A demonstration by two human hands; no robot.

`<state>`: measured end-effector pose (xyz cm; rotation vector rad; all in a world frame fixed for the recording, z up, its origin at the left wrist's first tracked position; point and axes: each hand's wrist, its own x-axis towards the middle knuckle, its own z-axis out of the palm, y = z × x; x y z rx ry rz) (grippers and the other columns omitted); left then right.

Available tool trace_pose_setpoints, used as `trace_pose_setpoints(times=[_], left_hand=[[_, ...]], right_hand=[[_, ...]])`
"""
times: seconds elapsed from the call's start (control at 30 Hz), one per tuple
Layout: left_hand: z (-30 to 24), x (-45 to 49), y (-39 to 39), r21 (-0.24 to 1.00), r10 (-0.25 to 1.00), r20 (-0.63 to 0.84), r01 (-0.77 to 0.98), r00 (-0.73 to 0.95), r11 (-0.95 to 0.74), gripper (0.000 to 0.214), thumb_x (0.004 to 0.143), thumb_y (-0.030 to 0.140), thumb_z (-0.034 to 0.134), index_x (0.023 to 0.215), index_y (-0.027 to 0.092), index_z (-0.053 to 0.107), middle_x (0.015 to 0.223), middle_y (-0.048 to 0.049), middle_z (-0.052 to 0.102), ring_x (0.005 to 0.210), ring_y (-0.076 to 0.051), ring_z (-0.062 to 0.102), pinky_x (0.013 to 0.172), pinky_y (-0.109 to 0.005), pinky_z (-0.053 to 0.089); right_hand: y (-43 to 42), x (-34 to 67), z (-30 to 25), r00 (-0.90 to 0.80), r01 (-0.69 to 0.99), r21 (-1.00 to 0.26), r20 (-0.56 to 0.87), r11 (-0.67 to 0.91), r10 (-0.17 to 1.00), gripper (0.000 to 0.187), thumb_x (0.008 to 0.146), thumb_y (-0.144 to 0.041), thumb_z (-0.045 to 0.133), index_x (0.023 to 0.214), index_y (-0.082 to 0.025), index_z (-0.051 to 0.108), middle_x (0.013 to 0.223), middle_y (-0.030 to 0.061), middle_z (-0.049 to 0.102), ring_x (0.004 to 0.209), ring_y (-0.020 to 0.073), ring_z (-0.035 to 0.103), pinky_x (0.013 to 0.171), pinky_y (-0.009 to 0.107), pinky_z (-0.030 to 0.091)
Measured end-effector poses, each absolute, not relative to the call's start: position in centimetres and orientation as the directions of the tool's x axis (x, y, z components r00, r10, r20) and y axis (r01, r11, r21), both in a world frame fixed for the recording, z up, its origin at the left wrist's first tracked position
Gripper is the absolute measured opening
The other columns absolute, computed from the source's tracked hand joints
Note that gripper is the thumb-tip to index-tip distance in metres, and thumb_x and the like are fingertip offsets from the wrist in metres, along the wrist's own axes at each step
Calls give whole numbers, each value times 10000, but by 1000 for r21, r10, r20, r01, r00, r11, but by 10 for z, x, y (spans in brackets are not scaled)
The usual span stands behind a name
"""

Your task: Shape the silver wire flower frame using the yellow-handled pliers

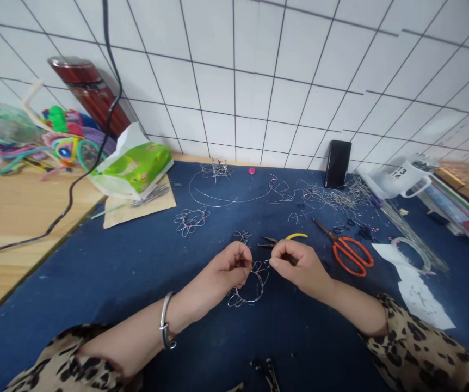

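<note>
My left hand (231, 265) is closed in a pinch on a ring of thin silver wire (259, 296) bent into petal-like loops with small pink beads. The ring hangs below and right of those fingers, just over the blue mat (144, 272). Close by on the right, my right hand (297, 267) pinches a short piece of wire (266, 261); whether it joins the ring I cannot tell. Pliers (297, 236) with a yellow handle lie behind my right hand, partly covered by it. A small bent wire piece (242, 236) rests beyond my left hand.
Orange-handled scissors (352, 256) lie to the right. Behind them are a wire heap (336, 195), a phone (338, 163) against the wall and a white mug (412, 179). Another looped wire ring (191, 220) and a green tissue pack (136, 169) are at left. A black cable (108, 125) hangs in front.
</note>
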<state>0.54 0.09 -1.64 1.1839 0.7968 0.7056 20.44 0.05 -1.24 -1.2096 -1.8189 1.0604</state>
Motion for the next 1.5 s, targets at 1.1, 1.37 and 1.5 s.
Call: trace_pose_setpoints(times=[1.1,1.37,1.5], left_hand=[[-21,12,-3,994,864,-99,96,493,59,168,765,35,429,845,181,447,726,37,462,650,-98,442,600,-236,371],[-19,14,-5,984,887,-83,177,454,1,171,736,29,443,817,180,449,706,37,470,634,-100,445,583,-233,381],[-23,14,-7,979,893,-70,203,445,-24,166,740,38,442,816,185,451,693,36,489,634,-107,477,578,-237,395]], right_hand=[[-17,183,-9,-294,613,-717,182,331,939,95,723,-136,534,642,-182,513,635,-22,498,615,99,460,604,235,371],[-19,180,-10,-275,696,-630,212,346,938,112,699,-127,536,611,-177,489,593,-32,457,570,93,424,568,234,331],[-18,179,-12,-287,711,-605,213,357,934,120,693,-125,534,604,-176,473,577,-37,442,558,89,413,559,231,317]])
